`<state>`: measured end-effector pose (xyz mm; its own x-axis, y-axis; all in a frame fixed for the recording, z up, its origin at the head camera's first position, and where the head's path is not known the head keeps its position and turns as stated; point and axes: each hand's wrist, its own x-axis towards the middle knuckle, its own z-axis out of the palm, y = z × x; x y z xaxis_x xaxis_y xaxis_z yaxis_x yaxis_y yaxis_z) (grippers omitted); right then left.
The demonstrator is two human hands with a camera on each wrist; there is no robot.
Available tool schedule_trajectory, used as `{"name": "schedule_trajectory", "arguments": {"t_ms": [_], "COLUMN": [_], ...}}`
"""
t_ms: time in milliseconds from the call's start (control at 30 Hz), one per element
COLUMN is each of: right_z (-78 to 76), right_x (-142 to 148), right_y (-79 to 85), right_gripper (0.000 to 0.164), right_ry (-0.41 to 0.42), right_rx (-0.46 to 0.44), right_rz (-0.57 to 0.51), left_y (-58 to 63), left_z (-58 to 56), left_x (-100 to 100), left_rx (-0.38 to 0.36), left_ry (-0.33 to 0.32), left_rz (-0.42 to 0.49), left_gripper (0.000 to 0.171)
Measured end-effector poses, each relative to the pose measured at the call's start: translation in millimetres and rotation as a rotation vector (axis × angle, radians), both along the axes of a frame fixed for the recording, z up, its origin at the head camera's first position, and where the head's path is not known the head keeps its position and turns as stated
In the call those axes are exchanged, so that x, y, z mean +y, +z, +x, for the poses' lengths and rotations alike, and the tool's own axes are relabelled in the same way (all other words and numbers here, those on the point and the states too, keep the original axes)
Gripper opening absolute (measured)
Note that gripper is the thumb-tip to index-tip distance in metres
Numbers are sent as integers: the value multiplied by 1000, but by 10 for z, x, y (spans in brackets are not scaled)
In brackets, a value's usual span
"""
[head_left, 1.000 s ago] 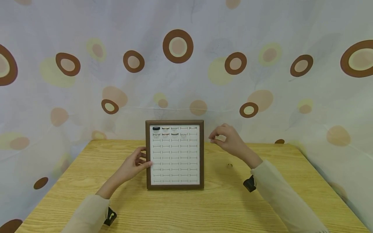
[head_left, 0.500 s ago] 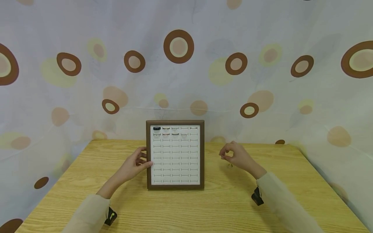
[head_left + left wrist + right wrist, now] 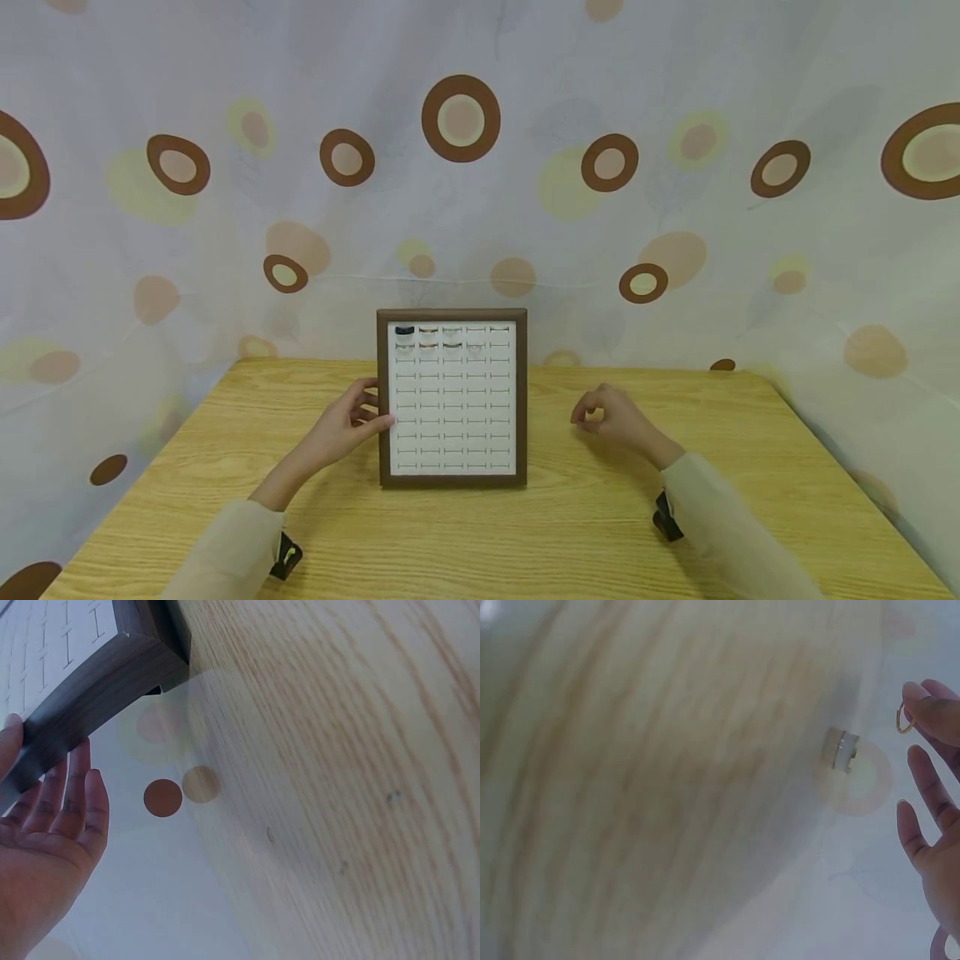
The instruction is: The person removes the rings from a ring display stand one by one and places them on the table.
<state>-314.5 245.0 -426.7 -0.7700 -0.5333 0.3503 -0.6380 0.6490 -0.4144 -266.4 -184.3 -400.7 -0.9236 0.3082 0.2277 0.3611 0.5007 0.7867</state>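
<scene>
A framed ring display board [image 3: 453, 417] stands upright on the table, its white face lined with slots. Several rings sit in its top two rows, among them a black ring [image 3: 404, 331] at the upper left. My left hand [image 3: 341, 427] grips the left side of the brown frame [image 3: 97, 682], thumb in front and fingers behind. In the right wrist view, a thin gold ring [image 3: 904, 720] is pinched between thumb and forefinger of my right hand [image 3: 941, 825]. In the head view, this right hand [image 3: 617, 421] is low over the table, right of the board, and the ring is hidden.
The wooden table [image 3: 465, 542] runs back to a patterned curtain [image 3: 480, 208]. A small, blurred silvery band [image 3: 844, 751] shows near the fingers in the right wrist view; its kind is unclear. Black wrist devices sit at the left cuff [image 3: 285, 557] and right cuff [image 3: 667, 517].
My right hand has moved right and down from beside the board's top. A small ring on the table near it is no longer visible in the head view. My left hand stays on the frame.
</scene>
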Motion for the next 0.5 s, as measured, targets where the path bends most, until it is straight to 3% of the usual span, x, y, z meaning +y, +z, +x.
{"name": "schedule_trajectory", "arguments": {"t_ms": [500], "right_z": [-1], "right_x": [-40], "right_y": [-55], "right_gripper": [16], "right_ry": [65], "right_rx": [-140], "right_rz": [33], "left_y": [-27], "left_z": [-13], "left_x": [1], "left_rx": [28], "left_ry": [-4], "left_rz": [-16], "left_gripper": [61]}}
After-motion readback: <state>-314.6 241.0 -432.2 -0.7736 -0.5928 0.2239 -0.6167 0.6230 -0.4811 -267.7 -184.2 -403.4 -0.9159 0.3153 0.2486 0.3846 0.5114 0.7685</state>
